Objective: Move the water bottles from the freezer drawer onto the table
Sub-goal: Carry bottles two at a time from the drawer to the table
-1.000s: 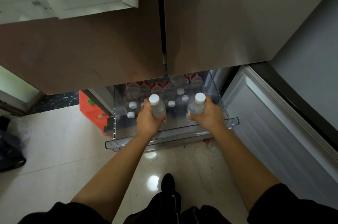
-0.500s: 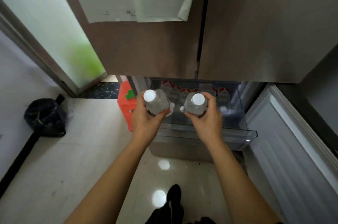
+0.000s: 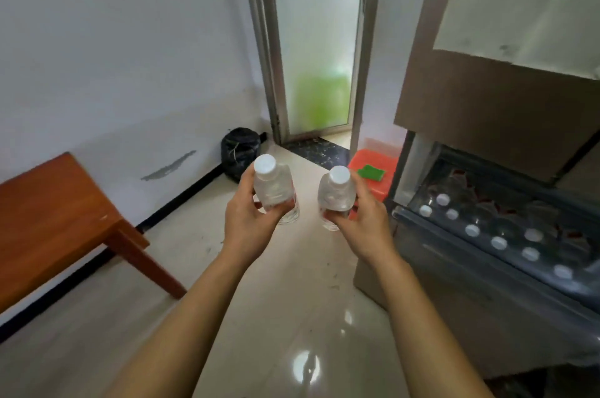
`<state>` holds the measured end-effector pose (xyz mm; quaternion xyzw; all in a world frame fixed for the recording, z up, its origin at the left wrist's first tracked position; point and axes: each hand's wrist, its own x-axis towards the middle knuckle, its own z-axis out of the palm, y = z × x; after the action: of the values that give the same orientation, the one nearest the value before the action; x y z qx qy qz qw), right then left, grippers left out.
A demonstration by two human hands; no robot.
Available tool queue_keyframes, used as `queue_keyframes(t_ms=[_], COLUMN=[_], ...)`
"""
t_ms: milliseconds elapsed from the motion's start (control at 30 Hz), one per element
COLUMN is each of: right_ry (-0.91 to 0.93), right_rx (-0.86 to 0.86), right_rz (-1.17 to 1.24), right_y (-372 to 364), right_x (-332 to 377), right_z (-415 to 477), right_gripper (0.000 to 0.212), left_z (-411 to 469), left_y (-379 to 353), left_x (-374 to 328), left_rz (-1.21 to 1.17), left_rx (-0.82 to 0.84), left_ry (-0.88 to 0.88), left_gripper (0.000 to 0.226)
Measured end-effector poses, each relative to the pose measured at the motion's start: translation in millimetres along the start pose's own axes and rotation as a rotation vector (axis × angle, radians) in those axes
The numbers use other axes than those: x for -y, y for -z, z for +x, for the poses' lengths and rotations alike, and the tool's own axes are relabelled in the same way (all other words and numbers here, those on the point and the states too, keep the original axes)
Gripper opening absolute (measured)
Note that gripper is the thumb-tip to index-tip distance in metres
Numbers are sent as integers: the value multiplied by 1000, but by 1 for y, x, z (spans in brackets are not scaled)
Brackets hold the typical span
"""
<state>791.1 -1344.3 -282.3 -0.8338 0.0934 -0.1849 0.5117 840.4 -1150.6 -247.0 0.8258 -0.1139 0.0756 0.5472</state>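
Left hand (image 3: 250, 222) and right hand (image 3: 363, 219) each clutch a bottle (image 3: 272, 186), now lifted clear of the drawer (image 3: 454, 271) and swung towards the desk (image 3: 48, 219), with more bottles left to fetch.

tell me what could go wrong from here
1. The left grip holds the left bottle and the right grip the right bottle; freezer-cold, they may be slick and could drop on the hard floor.
2. The freezer drawer stands open at the right with both grips full; a leg might catch it in turning toward the table.
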Motion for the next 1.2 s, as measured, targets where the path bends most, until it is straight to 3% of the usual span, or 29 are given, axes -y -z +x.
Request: queue_keyframes(t_ms=[233,467,600,867,1200], right_ry=[139,193,210,289,345], right_rx=[187,435,564,712,848], right_rz=[25,100,123,80,142], right_y=[-181,-393,-479,-637,-838], right_x=[86,176,216,253,312], right_z=[4,-8,-12,25,137], right_gripper=[78,79,78,83,79], left_z=[0,3,6,40,166], left_y=[176,365,444,552,670], left_x=[82,171,211,307,390], left_rz=[68,94,145,208,305], left_rx=[-213,-446,-531,-702,-786], left_ry=[94,198,251,366,415], left_gripper=[78,84,87,88,84])
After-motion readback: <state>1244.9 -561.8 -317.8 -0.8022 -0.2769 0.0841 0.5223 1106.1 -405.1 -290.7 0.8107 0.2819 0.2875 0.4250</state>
